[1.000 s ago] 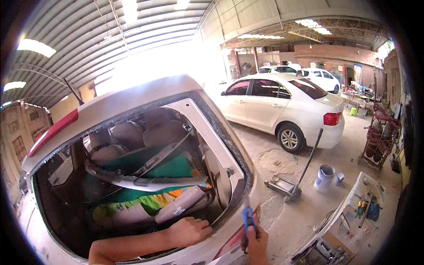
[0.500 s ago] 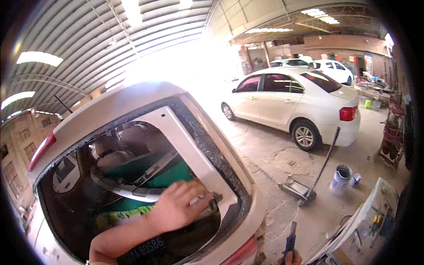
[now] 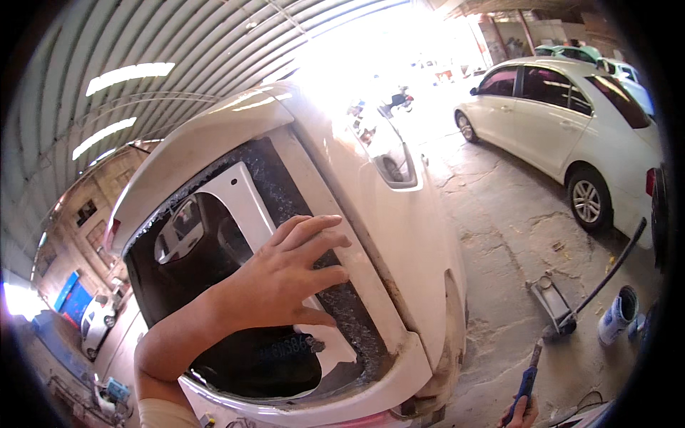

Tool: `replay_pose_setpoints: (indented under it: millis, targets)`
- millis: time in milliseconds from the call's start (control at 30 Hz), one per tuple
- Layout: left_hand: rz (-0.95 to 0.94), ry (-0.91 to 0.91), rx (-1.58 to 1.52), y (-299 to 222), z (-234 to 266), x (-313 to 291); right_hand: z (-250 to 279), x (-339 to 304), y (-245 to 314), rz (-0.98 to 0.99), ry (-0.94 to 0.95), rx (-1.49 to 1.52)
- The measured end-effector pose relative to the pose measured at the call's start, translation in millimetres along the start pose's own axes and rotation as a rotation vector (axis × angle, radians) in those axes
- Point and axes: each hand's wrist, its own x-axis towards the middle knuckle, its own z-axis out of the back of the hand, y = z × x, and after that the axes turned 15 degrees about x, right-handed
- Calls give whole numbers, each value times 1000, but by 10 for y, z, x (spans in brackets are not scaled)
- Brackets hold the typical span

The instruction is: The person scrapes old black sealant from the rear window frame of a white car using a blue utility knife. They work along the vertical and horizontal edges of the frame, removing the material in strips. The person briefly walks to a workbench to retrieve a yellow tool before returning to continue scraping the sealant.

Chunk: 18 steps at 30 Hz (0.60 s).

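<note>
My left hand (image 3: 285,271) reaches across the rear window opening of a white car (image 3: 414,250), its fingers spread with nothing visibly held. The fingertips are over the black strip of rough, broken residue (image 3: 357,314) that runs along the opening's edge. Beneath the hand is a white inner frame (image 3: 250,203). Near my thumb, a small dark lump (image 3: 312,344) sits by the frame's lower part. At the bottom right, my right hand (image 3: 521,414) grips a hand tool (image 3: 529,381) with a blue handle and a narrow dark tip; its exact kind is unclear.
A floor jack (image 3: 553,307) with a long handle stands on the concrete to the right. Beside it is a paint bucket (image 3: 617,317). A white sedan (image 3: 549,118) is parked beyond them. Cracked floor lies between the two cars.
The view has swung left, so the sedan and jack now appear farther right. My left hand has moved from the inner frame's lower corner to the black edge strip, its fingers spreading.
</note>
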Motion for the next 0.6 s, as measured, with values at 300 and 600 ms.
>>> replay_pose_setpoints:
  millis: [300, 600]
  targets:
    - [74, 171, 9, -71, 78, 182, -335, 231, -262, -172, 122, 116]
    - [115, 234, 10, -82, 111, 217, -203, 521, -288, -149, 128, 109]
